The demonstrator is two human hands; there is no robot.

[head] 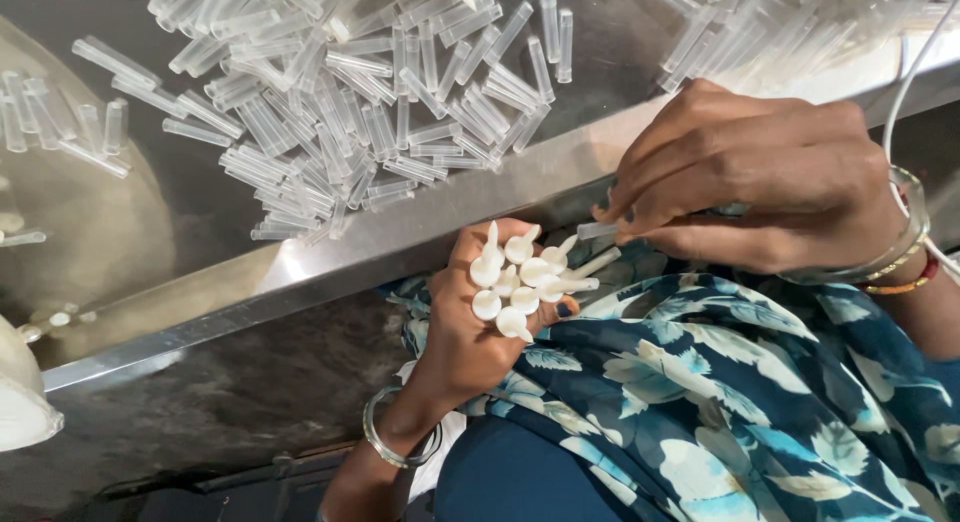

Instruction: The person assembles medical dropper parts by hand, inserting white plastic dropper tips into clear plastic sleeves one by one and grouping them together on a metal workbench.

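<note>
Partly hidden white plungers (pixel 520 282) in left hand (pixel 470 332), far tubes (pixel 330 112) blurred

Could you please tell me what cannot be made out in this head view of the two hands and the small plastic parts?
- Right hand: its fingertips curl under, hiding most of the clear tube they pinch.
- Left hand: the bundle of white plungers shows heads only; the fingers hide the stems.
- Pile of clear tubes: cut off by the top edge.
- White object: cut off at the left edge, kind unclear.

Packages: none in view. Labels, signs, screens: none in view. Nothing printed shows anywhere in the head view.
</note>
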